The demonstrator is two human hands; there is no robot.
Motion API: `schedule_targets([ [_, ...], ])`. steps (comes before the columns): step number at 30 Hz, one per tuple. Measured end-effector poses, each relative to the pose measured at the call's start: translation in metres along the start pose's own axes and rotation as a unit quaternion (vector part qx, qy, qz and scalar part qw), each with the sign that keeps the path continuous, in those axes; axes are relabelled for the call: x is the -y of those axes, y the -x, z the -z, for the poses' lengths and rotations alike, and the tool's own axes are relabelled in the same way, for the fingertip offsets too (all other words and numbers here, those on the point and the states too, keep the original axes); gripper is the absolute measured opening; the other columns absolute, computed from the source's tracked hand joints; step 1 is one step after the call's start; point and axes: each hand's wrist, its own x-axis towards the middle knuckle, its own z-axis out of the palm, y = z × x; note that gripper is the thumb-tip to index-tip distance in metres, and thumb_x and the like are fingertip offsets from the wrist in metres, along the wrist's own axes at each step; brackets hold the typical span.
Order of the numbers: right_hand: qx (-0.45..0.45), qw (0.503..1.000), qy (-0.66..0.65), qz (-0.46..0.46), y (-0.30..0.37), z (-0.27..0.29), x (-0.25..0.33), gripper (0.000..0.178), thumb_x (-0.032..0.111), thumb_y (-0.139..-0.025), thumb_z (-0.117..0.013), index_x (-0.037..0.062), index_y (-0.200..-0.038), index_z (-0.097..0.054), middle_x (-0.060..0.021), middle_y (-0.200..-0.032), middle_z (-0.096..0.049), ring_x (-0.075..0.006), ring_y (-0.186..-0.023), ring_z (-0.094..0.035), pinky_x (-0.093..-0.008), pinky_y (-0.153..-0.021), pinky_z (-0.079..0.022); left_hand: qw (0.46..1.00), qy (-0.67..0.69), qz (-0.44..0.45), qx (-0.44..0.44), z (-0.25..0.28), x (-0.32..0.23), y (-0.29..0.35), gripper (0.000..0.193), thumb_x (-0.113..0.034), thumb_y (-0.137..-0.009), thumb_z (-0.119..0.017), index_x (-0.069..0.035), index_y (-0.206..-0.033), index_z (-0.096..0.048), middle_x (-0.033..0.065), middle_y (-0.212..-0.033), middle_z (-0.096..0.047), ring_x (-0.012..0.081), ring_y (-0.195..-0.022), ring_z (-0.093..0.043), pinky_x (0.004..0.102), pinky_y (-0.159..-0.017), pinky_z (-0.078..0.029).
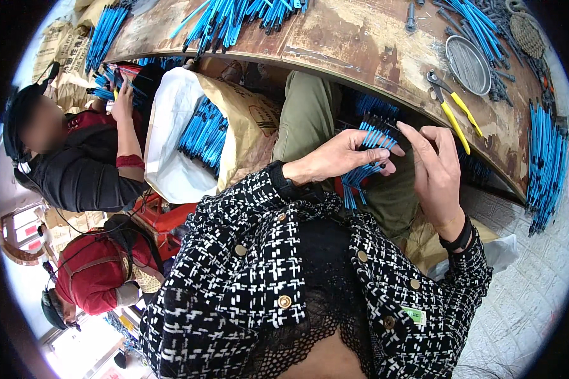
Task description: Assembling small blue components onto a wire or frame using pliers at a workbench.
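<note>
My left hand [335, 155] is closed around a bundle of thin blue rods with black ends [358, 178], held over my lap. Its thumb lies across the rods, and their black ends point away from me. Close by on the right, my right hand [435, 165] has its thumb and index finger pinched together beside those black ends. Something thin and dark seems to be at its fingertips, too small to make out. Pliers with yellow handles [452, 114] lie on the wooden table [354, 47] beyond my right hand.
A paper sack with a white lining [164, 148] holds more blue rods on my left. Blue rods [547, 164] hang at the table's right edge, near a round metal dish [469, 65]. A co-worker in black [85, 167] and one in dark red [101, 275] are at left.
</note>
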Motion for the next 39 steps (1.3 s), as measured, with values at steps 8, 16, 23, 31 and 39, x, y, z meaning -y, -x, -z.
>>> schedule_targets([
  [8, -0.018, 0.994, 0.076, 0.072, -0.001, -0.006, 0.000, 0.043, -0.008, -0.074, -0.063, -0.0001, -0.117, -0.065, -0.0146, -0.096, -0.056, -0.0299, -0.085, -0.057, -0.0374, -0.072, -0.049, 0.999, -0.040, -0.023, -0.002, 0.001, 0.005, 0.000, 0.026, -0.013, -0.102, -0.053, 0.000, -0.123, -0.063, 0.0064, -0.102, -0.071, 0.0104, -0.094, -0.066, 0.0261, -0.086, -0.052],
  [16, 0.015, 0.997, 0.052, 0.060, -0.001, 0.001, 0.004, 0.039, -0.006, -0.080, -0.061, -0.0023, -0.119, -0.064, -0.0167, -0.100, -0.057, -0.0313, -0.087, -0.057, -0.0360, -0.075, -0.049, 0.997, -0.057, -0.050, 0.012, 0.004, 0.009, 0.001, 0.026, -0.013, -0.102, -0.054, 0.000, -0.123, -0.063, 0.0059, -0.102, -0.071, 0.0105, -0.094, -0.066, 0.0254, -0.087, -0.052],
  [23, -0.030, 0.973, -0.217, -0.072, -0.007, -0.005, 0.005, 0.030, 0.002, -0.093, -0.055, -0.0019, -0.122, -0.062, -0.0168, -0.110, -0.059, -0.0285, -0.098, -0.060, -0.0338, -0.083, -0.049, 0.998, -0.037, -0.039, 0.012, 0.002, 0.010, -0.001, 0.025, -0.012, -0.101, -0.057, 0.000, -0.122, -0.064, 0.0057, -0.101, -0.071, 0.0103, -0.094, -0.066, 0.0252, -0.086, -0.052],
  [31, -0.112, 0.986, -0.071, -0.101, -0.072, 0.049, -0.077, 0.024, 0.018, -0.095, -0.059, 0.0029, -0.112, -0.066, -0.0145, -0.104, -0.065, -0.0236, -0.093, -0.064, -0.0335, -0.085, -0.049, 0.983, -0.149, -0.085, -0.070, 0.021, -0.008, -0.035, 0.020, -0.008, -0.097, -0.062, -0.001, -0.115, -0.068, 0.0060, -0.100, -0.072, 0.0093, -0.096, -0.065, 0.0253, -0.087, -0.051],
  [39, 0.068, 0.963, 0.165, -0.199, -0.073, 0.064, -0.207, 0.028, 0.022, -0.090, -0.068, -0.0011, -0.105, -0.066, -0.0141, -0.089, -0.068, -0.0234, -0.081, -0.065, -0.0325, -0.072, -0.049, 0.952, -0.211, -0.211, -0.065, 0.009, -0.036, -0.055, 0.017, -0.006, -0.096, -0.062, 0.000, -0.110, -0.069, 0.0073, -0.103, -0.072, 0.0108, -0.099, -0.065, 0.0269, -0.089, -0.051],
])
